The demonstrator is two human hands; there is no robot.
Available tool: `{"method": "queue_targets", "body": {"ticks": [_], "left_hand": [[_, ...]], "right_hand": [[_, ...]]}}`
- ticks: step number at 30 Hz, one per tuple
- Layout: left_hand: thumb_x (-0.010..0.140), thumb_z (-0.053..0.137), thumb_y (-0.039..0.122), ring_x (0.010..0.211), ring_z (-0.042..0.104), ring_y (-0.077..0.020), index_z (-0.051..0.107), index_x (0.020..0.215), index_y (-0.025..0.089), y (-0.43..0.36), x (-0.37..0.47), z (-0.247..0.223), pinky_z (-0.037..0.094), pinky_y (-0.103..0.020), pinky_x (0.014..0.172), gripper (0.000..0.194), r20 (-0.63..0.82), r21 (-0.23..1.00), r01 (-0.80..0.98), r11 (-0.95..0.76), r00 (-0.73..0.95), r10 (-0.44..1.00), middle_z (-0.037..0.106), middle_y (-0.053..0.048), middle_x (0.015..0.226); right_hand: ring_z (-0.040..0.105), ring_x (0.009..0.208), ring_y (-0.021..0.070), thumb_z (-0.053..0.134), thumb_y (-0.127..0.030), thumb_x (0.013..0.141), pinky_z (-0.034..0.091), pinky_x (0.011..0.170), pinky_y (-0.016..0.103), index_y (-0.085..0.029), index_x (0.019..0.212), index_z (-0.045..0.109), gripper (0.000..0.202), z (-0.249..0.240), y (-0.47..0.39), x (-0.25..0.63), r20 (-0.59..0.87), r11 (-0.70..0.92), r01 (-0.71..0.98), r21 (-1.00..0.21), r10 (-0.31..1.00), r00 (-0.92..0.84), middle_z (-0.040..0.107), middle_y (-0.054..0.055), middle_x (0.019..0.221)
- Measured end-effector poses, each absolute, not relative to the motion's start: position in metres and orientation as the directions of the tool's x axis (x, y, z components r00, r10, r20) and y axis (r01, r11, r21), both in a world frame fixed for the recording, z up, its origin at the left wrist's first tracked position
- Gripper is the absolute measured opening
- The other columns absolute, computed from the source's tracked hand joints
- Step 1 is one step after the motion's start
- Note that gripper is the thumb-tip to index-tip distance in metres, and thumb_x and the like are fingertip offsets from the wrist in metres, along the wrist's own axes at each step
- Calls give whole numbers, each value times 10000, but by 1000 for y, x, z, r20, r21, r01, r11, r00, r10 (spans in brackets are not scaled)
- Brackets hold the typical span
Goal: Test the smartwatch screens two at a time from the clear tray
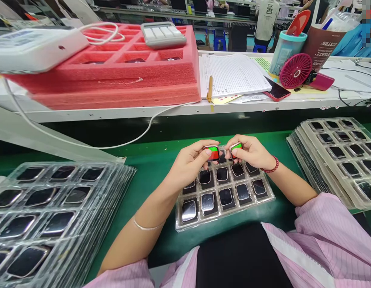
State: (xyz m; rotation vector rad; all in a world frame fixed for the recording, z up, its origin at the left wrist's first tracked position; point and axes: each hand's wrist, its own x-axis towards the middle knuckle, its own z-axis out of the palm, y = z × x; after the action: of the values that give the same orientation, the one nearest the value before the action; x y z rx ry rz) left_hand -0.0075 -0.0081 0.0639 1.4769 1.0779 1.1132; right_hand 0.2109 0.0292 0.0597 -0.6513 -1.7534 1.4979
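My left hand (189, 162) is closed on a smartwatch body (213, 153), its thumb at the lower left of a lit screen with green above red. In my right hand (251, 151) is a second smartwatch body (235, 148), also lit green and red, partly covered by the thumb. Both watches are held just above a clear plastic tray (224, 215). Rows of dark-screened watch bodies (225, 197) sit in that tray's pockets. The tray's far part is hidden behind my hands.
Stacked trays of watch bodies stand at left (113, 200) and right (305, 160) on the green mat (143, 188). The shelf above holds red foam trays (128, 86), a white device (38, 50), papers (236, 76), a phone (277, 91) and a pink fan (295, 71). A white cable (113, 147) hangs down.
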Motion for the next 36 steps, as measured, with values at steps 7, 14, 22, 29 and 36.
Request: {"method": "queue_targets", "body": {"ticks": [7, 14, 22, 29, 36], "left_hand": [[830, 710, 355, 772, 712, -195, 659, 1183, 159, -10, -7, 63, 523, -228, 554, 408, 101, 988, 88, -124, 230, 968, 739, -94, 989], [751, 734, 216, 780, 698, -170, 658, 1146, 157, -10, -4, 65, 571, -286, 733, 406, 106, 990, 69, -121, 186, 977, 733, -71, 990], [751, 766, 281, 800, 678, -181, 686, 1073, 161, -11, -3, 64, 560, -283, 711, 352, 126, 989, 51, -136, 167, 978, 726, -74, 967], [773, 756, 319, 754, 657, -164, 691, 1012, 164, -12, -4, 66, 547, -278, 690, 293, 147, 986, 53, -157, 164, 976, 715, -62, 922], [743, 755, 297, 751, 652, -186, 678, 919, 176, -13, -4, 69, 523, -301, 689, 228, 159, 979, 108, -174, 131, 978, 696, -46, 852]], "right_hand": [[618, 662, 99, 683, -343, 879, 527, 560, 200, -142, 1085, 575, 307, 57, 30, 211, 239, 232, -91, -968, 756, -610, 700, 76, 935], [632, 701, 100, 676, -248, 858, 542, 605, 212, -156, 1148, 530, 338, 56, 30, 210, 275, 272, -101, -957, 739, -615, 688, 84, 1018], [606, 695, 100, 651, -190, 845, 517, 591, 204, -152, 1116, 544, 294, 57, 29, 209, 273, 275, -96, -957, 732, -625, 668, 61, 953], [594, 682, 108, 632, -246, 883, 496, 598, 216, -140, 1049, 586, 202, 59, 27, 209, 294, 311, -88, -946, 714, -635, 686, 64, 876], [638, 742, 117, 601, -222, 896, 552, 619, 220, -146, 1131, 592, 247, 63, 26, 212, 215, 250, -49, -967, 699, -682, 683, 85, 1019]]}}
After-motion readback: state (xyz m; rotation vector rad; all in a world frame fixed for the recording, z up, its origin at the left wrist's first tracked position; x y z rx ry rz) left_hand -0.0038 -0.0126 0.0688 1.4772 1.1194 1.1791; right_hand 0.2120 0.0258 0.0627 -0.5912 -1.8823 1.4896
